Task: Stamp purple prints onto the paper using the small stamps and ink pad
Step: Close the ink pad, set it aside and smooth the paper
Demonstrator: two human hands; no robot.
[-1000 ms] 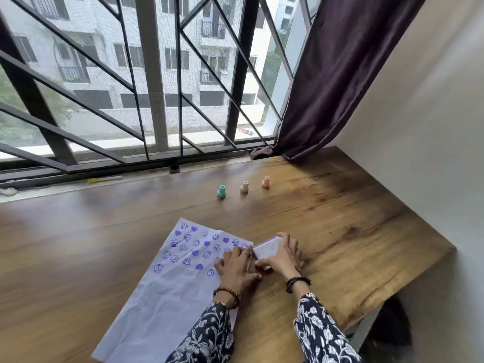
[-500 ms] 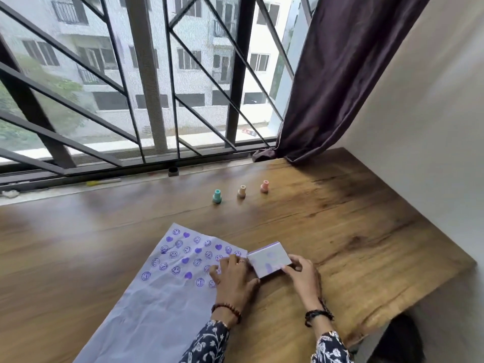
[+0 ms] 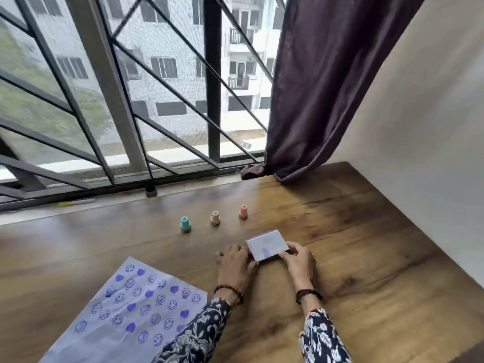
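Both your hands, left (image 3: pixel 237 262) and right (image 3: pixel 298 259), pinch the small white purple-smudged ink pad box (image 3: pixel 267 244) | moved off the crumpled stamped paper (image 3: pixel 125 310), probably closed | 3 pastel stamps (image 3: pixel 215 218) stand idle beyond; stamping looks finished.

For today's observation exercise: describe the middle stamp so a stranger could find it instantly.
Start at the window grille and drop to the wooden table. Three small stamps stand in a row there. The beige stamp is the middle one, between the green stamp and the pink stamp.
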